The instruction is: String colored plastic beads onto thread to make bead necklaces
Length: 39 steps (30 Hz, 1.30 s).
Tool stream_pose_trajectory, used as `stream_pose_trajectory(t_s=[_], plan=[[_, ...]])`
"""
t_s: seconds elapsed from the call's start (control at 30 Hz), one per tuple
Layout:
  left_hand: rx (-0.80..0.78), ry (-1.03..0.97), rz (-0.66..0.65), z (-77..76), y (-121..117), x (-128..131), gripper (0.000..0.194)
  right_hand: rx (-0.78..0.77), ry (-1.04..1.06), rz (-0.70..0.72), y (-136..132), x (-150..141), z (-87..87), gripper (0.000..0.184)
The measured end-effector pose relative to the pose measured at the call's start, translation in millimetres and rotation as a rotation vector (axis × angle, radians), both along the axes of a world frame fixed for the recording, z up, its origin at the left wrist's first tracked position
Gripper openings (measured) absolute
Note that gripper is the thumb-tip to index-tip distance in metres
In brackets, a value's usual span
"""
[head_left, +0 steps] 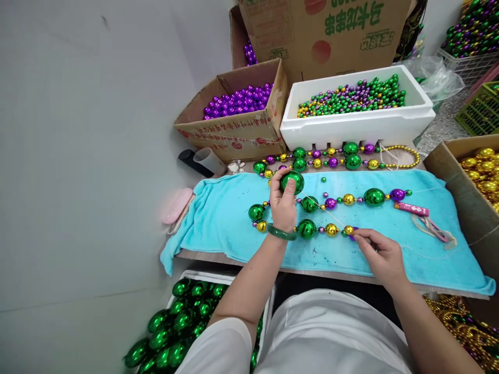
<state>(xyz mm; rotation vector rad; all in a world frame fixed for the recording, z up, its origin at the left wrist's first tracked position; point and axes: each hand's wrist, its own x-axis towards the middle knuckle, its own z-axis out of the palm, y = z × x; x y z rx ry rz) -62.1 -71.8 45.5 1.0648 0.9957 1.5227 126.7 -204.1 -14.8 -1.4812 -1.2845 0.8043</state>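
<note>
My left hand (284, 202), with a green bangle (281, 232) at the wrist, is closed around a large shiny green bead (293, 183) above the towel. A thin pale string (325, 210) runs from that bead down to a small gold bead (349, 230), which my right hand (380, 254) pinches between thumb and fingertips. Beneath both hands, a strand of green, gold and purple beads lies in a loop, its upper row including a large green bead (374, 197) and a purple bead (397, 194). Part of a purple bead is hidden behind my right fingertips.
A blue towel (226, 218) covers the table. Behind it are a finished-looking bead necklace (353, 161), a carton of purple beads (234, 137) and a white foam box (354, 124). A pink lighter (411, 209) lies right; green beads (183, 319) fill a crate below left.
</note>
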Motion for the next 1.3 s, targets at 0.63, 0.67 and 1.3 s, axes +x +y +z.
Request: stream_pose_trajectory(t_s=[0.63,0.67,1.3], plan=[[0.136,-0.047,-0.156,-6.1,-35.1,40.3,0.077,0.048,0.017,-0.016,4.4,6.2,-22.4,0.018],[0.152,-0.031,-0.152,-7.0,-36.1,41.1,0.077,0.039,0.027,-0.015,4.4,6.2,-23.5,0.018],[0.116,0.622,-0.571,-24.6,-33.5,45.3,0.048,-0.016,0.473,-0.098,9.7,43.2,-20.7,0.012]])
